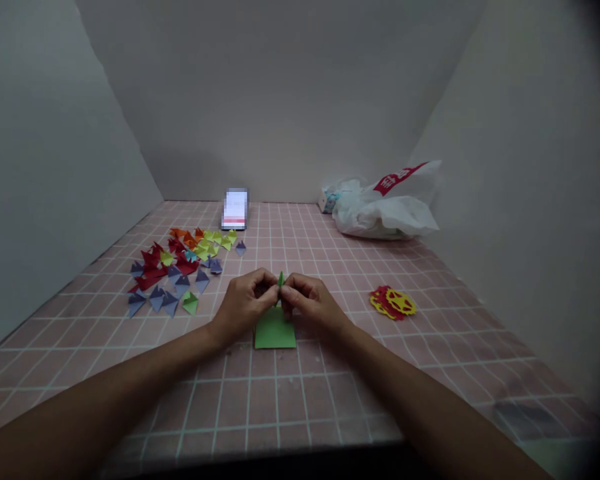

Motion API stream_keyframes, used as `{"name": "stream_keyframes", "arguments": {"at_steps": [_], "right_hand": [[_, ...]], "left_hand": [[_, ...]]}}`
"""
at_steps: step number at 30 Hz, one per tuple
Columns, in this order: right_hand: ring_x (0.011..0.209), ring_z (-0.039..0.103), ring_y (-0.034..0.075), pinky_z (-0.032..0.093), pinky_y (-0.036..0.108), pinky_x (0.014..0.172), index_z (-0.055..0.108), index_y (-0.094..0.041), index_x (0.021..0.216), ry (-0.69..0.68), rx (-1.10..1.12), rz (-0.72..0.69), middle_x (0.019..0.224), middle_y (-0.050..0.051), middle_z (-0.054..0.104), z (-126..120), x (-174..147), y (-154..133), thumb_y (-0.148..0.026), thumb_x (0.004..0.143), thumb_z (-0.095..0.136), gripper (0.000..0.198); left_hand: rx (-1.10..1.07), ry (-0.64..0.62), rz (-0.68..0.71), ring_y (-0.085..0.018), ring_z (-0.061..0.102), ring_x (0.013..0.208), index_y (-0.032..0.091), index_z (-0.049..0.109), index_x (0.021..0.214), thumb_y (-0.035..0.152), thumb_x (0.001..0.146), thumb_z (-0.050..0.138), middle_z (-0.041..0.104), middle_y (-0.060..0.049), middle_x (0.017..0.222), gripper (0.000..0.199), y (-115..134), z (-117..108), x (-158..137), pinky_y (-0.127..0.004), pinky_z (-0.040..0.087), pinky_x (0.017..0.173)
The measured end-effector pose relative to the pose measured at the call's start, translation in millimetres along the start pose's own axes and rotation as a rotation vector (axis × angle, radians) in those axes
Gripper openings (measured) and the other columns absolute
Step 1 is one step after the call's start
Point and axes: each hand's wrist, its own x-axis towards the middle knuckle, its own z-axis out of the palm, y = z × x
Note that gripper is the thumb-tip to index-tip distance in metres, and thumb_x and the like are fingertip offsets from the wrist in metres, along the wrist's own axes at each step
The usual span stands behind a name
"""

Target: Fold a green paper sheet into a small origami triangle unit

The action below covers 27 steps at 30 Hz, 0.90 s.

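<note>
Ideally, keep pressure light and even while the left hand (247, 300) and right hand (313, 300) pinch 1 small green folded paper (281, 279) near the green square's (275, 332) far side.

Three plain pale-grey walls enclose the scene: a left wall (45, 167), a far wall (280, 100) and a right wall (520, 187), the side ones slanting outward toward the near side. Between them stands a table (280, 448) under a dusty-pink tablecloth (325, 410) checked with white lines, rippled along the right. The far edge of the cloth meets the base of the far wall. Light is dim and soft; a dark shadow (525, 415) lies near right, and blackness shows below the near edge.
</note>
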Motion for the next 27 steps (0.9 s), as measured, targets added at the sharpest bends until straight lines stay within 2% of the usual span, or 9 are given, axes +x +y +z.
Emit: {"name": "stream_keyframes", "arguments": {"at_steps": [7,13,17,21,24,27], "right_hand": [[0.049,0.051,0.01,0.04,0.023,0.048,0.045,-0.021,0.078,0.093,-0.027,-0.014,0.059,-0.006,0.05,7,-2,7,-0.037,0.088,0.056,0.022],[0.052,0.053,0.01,0.04,0.022,0.049,0.044,-0.022,0.085,0.195,-0.104,-0.029,0.065,-0.006,0.049,15,-5,6,-0.028,0.09,0.049,0.009],[0.053,0.05,0.01,0.038,0.022,0.05,0.043,-0.022,0.085,0.31,-0.198,-0.031,0.063,-0.007,0.047,21,-6,3,-0.014,0.081,0.051,0.011],[0.056,0.048,0.01,0.037,0.022,0.051,0.045,-0.021,0.089,0.409,-0.235,-0.069,0.065,-0.006,0.047,23,-6,2,-0.011,0.076,0.051,0.017],[0.055,0.05,0.01,0.039,0.022,0.053,0.045,-0.022,0.088,0.425,-0.219,-0.101,0.065,-0.006,0.048,22,-8,3,-0.01,0.077,0.049,0.017],[0.056,0.051,0.01,0.041,0.023,0.054,0.045,-0.022,0.088,0.447,-0.232,-0.134,0.067,-0.005,0.049,21,-9,4,-0.01,0.078,0.049,0.016]], "left_hand": [[0.263,0.093,0.209,-0.012,0.056,0.062,0.016,0.059,0.074,0.011,0.081,0.053,0.06,0.0,0.067,0.011,0,6,-7,-0.025,0.041,0.061],[0.451,0.151,0.322,-0.014,0.057,0.062,0.017,0.054,0.073,0.011,0.084,0.053,0.058,0.0,0.068,0.012,-3,8,-6,-0.026,0.043,0.06],[0.59,0.168,0.465,-0.016,0.059,0.067,0.017,0.052,0.076,0.007,0.085,0.049,0.059,-0.003,0.073,0.013,-3,8,-6,-0.027,0.047,0.063],[0.694,0.184,0.567,-0.016,0.061,0.07,0.018,0.05,0.076,0.009,0.089,0.045,0.062,-0.005,0.077,0.016,-2,9,-7,-0.025,0.048,0.061],[0.745,0.158,0.584,-0.015,0.062,0.072,0.018,0.052,0.078,0.012,0.091,0.045,0.064,-0.007,0.084,0.016,-4,8,-9,-0.024,0.047,0.06],[0.728,0.113,0.516,-0.016,0.063,0.076,0.019,0.055,0.08,0.015,0.092,0.045,0.065,-0.008,0.09,0.016,-8,6,-10,-0.025,0.049,0.065]]}}
